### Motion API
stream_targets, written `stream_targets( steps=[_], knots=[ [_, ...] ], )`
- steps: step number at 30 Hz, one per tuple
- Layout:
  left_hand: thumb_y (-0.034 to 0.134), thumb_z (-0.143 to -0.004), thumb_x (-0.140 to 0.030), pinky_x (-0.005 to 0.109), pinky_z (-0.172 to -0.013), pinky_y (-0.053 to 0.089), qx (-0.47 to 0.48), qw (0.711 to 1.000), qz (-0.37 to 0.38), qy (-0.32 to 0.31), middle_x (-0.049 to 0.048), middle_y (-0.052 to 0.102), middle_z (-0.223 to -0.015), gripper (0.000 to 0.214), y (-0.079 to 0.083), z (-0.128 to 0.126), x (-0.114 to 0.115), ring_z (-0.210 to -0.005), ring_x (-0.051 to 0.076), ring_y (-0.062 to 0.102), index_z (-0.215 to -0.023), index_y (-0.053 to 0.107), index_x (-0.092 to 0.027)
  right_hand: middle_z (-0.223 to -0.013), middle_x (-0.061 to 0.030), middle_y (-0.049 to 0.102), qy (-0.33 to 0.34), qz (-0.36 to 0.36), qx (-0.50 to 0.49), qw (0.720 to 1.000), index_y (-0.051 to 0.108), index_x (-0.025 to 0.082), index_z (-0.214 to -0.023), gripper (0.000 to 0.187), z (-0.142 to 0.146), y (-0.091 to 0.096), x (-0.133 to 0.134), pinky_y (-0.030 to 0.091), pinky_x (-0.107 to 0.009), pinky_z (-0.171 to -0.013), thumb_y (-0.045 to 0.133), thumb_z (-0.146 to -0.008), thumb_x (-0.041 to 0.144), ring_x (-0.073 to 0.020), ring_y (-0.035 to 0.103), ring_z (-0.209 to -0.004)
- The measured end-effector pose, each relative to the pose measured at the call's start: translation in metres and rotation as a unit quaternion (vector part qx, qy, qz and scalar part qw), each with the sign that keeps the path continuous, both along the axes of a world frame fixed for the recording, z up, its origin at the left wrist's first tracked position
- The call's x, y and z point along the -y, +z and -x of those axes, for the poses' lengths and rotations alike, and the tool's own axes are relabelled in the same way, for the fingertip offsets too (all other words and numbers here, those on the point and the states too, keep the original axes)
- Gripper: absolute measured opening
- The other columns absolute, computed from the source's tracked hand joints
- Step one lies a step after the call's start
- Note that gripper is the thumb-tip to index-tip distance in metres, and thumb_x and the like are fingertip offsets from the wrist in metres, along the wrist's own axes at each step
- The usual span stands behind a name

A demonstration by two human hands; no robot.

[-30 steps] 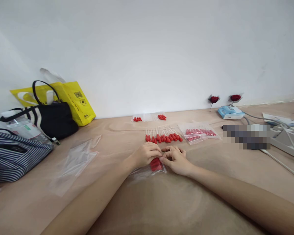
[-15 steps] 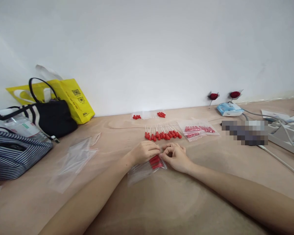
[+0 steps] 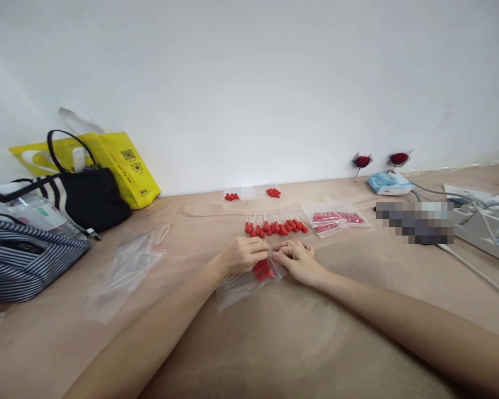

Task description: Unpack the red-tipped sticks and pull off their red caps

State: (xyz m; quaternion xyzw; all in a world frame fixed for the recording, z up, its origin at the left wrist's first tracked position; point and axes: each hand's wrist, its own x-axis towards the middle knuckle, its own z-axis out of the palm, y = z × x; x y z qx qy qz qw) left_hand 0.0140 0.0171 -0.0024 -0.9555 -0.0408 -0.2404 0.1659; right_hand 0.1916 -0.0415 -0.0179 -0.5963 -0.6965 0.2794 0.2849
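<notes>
A clear zip bag (image 3: 238, 289) lies on the table in front of me, with red pieces (image 3: 263, 270) showing inside it. My left hand (image 3: 244, 255) is closed over the bag's upper edge, its fingers covering part of it. At the bag's right corner, my right hand (image 3: 298, 260) pinches the edge between thumb and forefinger. Just beyond both hands lies a row of red-tipped sticks (image 3: 276, 228), tips toward me. To their right, more red pieces show through filled zip bags (image 3: 336, 219).
Flat clear bags (image 3: 127, 271) lie at left, near a striped pouch (image 3: 33, 257), a black bag (image 3: 95, 199) and a yellow bag (image 3: 128, 172). Small red-filled bags (image 3: 251, 193) lie by the wall. At right are a blue tissue pack (image 3: 390, 183), cables and a power strip (image 3: 482, 230).
The right thumb and forefinger have closed together on the bag's corner, where they formed a rounder loop before. The left hand has shifted slightly left.
</notes>
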Motion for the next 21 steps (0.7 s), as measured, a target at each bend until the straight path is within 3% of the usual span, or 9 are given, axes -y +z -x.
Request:
stream_targets(
  steps=[6, 15, 21],
  knots=[
    [0.037, -0.084, -0.013, 0.024, -0.069, 0.046, -0.004, 1.000, 0.020, -0.009, 0.0051, 0.063, -0.082, 0.019, -0.0022, -0.0002, -0.0009, -0.080, 0.013, 0.056, -0.079, 0.056, -0.015, -0.101, 0.0037, 0.059, 0.017, 0.008, -0.008, 1.000, 0.058, 0.021, -0.056, 0.038, 0.0002, 0.0009, -0.0018, 0.013, -0.045, -0.092, 0.040, -0.079, 0.044, -0.0200, 0.043, -0.104],
    [0.035, -0.083, -0.008, 0.026, -0.074, 0.046, -0.033, 0.999, 0.023, -0.011, 0.0046, 0.064, -0.084, 0.022, 0.0040, -0.0058, 0.0009, -0.082, 0.014, 0.055, -0.079, 0.055, -0.015, -0.096, 0.0035, 0.061, -0.005, 0.007, 0.011, 1.000, 0.054, 0.019, -0.051, 0.027, 0.0032, 0.0017, -0.0017, 0.014, -0.044, -0.091, 0.041, -0.073, 0.027, -0.0168, 0.045, -0.099],
    [0.038, -0.083, -0.009, 0.025, -0.072, 0.046, -0.029, 0.999, 0.017, 0.000, 0.0033, 0.065, -0.084, 0.020, 0.0063, -0.0055, 0.0019, -0.079, 0.014, 0.055, -0.079, 0.056, -0.014, -0.099, 0.0037, 0.059, 0.013, 0.002, 0.005, 1.000, 0.059, 0.022, -0.055, 0.029, 0.0008, 0.0015, -0.0033, 0.013, -0.046, -0.091, 0.043, -0.076, 0.035, -0.0184, 0.043, -0.101]
  ],
)
